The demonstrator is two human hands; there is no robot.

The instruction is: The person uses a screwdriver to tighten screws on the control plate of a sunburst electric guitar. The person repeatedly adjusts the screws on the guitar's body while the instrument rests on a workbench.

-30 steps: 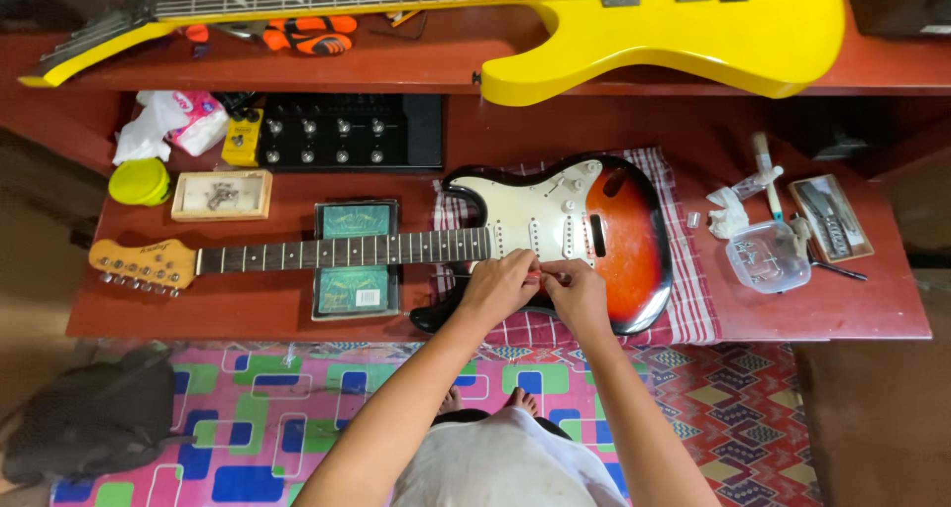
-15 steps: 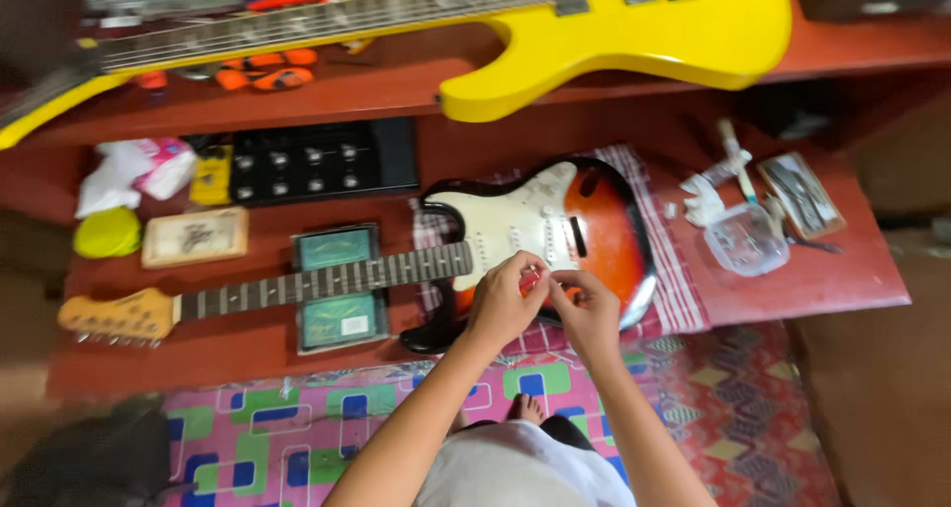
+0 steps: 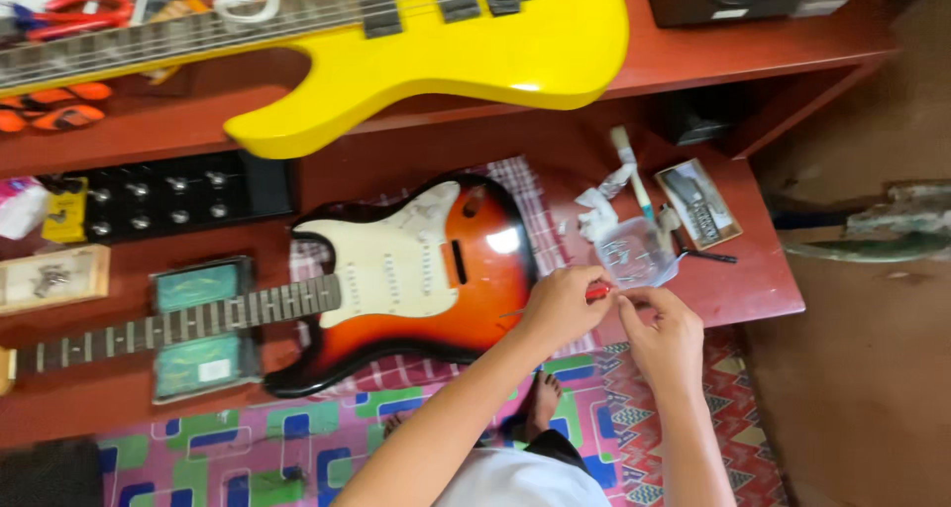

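Both forearms are bare with no sleeves, watch or rings visible, the left hand (image 3: 560, 309) and right hand (image 3: 666, 341) ungloved, above a white garment (image 3: 515, 479) and bare foot (image 3: 543, 400).

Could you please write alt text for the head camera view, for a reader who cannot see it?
A person's left hand and right hand meet over a small red-handled tool beside a sunburst electric guitar lying on a red wooden bench. A yellow guitar rests on the shelf above.

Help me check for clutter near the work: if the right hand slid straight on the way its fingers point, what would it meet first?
Probably the clear plastic container up-left of the right hand, though the left hand and its red-handled tool lie close beside that line. Depth is unclear.
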